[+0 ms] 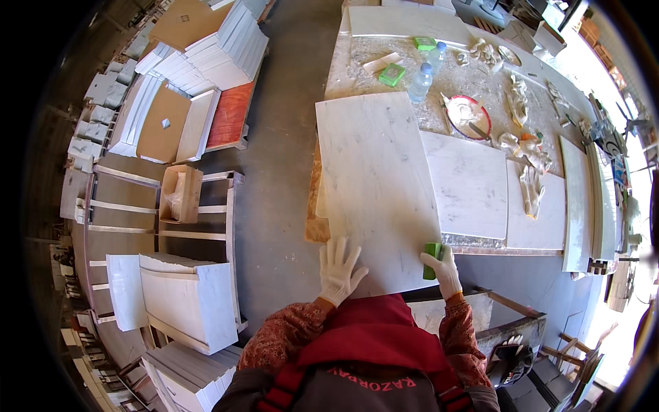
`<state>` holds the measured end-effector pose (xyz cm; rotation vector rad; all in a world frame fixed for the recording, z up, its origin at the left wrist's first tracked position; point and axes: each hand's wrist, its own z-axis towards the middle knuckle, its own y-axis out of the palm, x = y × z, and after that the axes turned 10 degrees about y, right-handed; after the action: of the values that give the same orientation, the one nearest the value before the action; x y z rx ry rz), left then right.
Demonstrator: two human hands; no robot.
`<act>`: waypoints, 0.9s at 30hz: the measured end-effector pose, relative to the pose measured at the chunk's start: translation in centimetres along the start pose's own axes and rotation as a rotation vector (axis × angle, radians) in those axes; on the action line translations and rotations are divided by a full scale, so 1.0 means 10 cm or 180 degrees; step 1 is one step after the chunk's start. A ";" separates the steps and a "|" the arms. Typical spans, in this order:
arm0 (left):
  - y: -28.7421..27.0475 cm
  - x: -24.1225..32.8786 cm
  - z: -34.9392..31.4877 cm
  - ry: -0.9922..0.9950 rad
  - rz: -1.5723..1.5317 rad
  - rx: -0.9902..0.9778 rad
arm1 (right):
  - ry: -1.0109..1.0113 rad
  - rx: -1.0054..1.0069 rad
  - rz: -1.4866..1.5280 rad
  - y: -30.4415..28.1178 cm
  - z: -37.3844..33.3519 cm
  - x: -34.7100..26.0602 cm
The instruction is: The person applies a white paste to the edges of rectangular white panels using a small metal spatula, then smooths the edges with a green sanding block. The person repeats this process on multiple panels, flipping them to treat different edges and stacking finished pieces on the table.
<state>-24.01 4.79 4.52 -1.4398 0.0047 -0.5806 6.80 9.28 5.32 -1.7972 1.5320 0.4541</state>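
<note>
A large white marble slab point(376, 172) with faint grey veins lies in front of me, its near edge close to my body. My left hand point(336, 269), in a white knit glove, rests flat on the slab's near left corner with the fingers spread. At the near right edge, my gloved right hand point(445, 270) grips a green block point(432, 261), which touches the slab's edge. Under the slab, part of a brown board point(314, 206) sticks out on the left. Other white slabs point(467, 185) lie to the right of it.
On the dusty worktable stand water bottles point(420, 84), more green blocks point(392, 75), a red-rimmed bowl point(468, 117) with white paste and a knife, and loose gloves point(531, 192). Stacked tiles point(226, 51), a cardboard box point(181, 194) and wooden racks point(233, 254) stand left across the aisle.
</note>
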 end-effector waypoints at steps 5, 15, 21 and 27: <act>0.19 -0.17 -0.86 -0.1933 -0.0452 0.0587 | 0.0433 -0.0165 -0.0249 0.24 -0.16 -0.07; 0.06 -0.34 -0.99 -0.4557 -0.3327 0.2367 | 0.1054 -0.1998 -0.1447 1.09 -0.64 -0.23; 0.25 -0.46 -0.83 -0.3948 -0.3612 0.2725 | 0.0903 -0.3966 -0.1156 1.20 -0.32 -0.60; 0.27 -0.85 -0.65 -0.3875 -0.2625 0.2839 | 0.0262 -0.3044 0.0217 1.15 -0.12 -1.13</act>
<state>-32.56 1.99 -1.87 -0.6531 -1.6520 -0.1894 -7.00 15.96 10.44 -2.4712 1.5475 1.3260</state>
